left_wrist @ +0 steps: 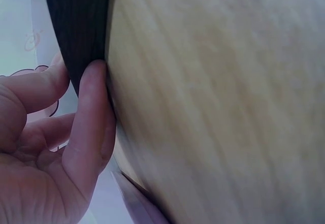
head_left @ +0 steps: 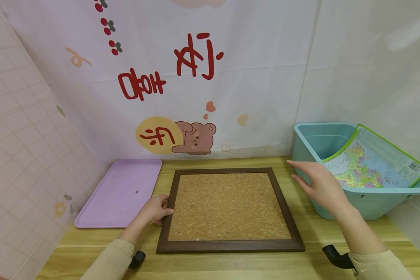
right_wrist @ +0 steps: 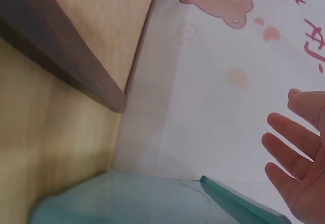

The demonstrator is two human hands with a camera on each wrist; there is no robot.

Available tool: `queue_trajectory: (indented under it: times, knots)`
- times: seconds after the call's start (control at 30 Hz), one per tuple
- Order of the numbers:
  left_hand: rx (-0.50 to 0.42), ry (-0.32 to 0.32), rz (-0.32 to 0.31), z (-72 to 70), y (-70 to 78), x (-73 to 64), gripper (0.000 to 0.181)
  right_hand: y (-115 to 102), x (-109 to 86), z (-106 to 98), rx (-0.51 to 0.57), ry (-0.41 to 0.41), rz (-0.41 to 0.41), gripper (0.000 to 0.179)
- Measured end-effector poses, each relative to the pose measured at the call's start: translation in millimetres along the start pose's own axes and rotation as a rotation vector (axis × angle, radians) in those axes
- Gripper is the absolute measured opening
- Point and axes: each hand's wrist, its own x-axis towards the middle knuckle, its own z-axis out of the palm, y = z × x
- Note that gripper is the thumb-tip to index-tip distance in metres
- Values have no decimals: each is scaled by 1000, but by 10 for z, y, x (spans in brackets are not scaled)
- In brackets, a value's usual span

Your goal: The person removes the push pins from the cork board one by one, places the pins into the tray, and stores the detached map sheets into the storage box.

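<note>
A corkboard (head_left: 231, 210) with a dark brown wooden frame lies flat on the table. At its left side my left hand (head_left: 156, 210) grips the frame, thumb and fingers at the edge. The left wrist view shows these fingers (left_wrist: 90, 107) close up against the dark frame (left_wrist: 84, 26). My right hand (head_left: 318, 182) is in the air between the board and the teal bin, fingers extended and holding nothing. The right wrist view has this hand (right_wrist: 304, 153) with its fingers apart, away from the frame corner (right_wrist: 109, 97).
A lilac tray (head_left: 122, 194) lies at the left, by the tiled-pattern wall. On the right stands a teal bin (head_left: 374, 190) with a map sheet (head_left: 374, 155) edged in green sticking out. A white printed curtain (head_left: 259, 77) hangs along the back edge of the wooden table (head_left: 210, 268).
</note>
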Motion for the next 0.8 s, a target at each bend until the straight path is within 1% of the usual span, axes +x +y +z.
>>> queue_trajectory:
  times: [0.13,0.23,0.4,0.6,0.7,0.8]
  knots:
    - [3,6,12,-4,-2,0,58,-36,-73,111,17,-17,3,51]
    - [9,9,6,-5,-1,0,57,-40,-140,201,25,-38,19,51]
    - [55,19,5,10,11,-1,55,-58,-254,350,28,-65,40,49]
    - [168,35,16,31,28,6,55,-125,-374,501,33,-99,63,48]
    - [272,58,48,33,53,-7,54,-158,-398,558,30,-105,54,49]
    - [367,111,93,42,108,-48,52,-186,-397,611,29,-111,37,51]
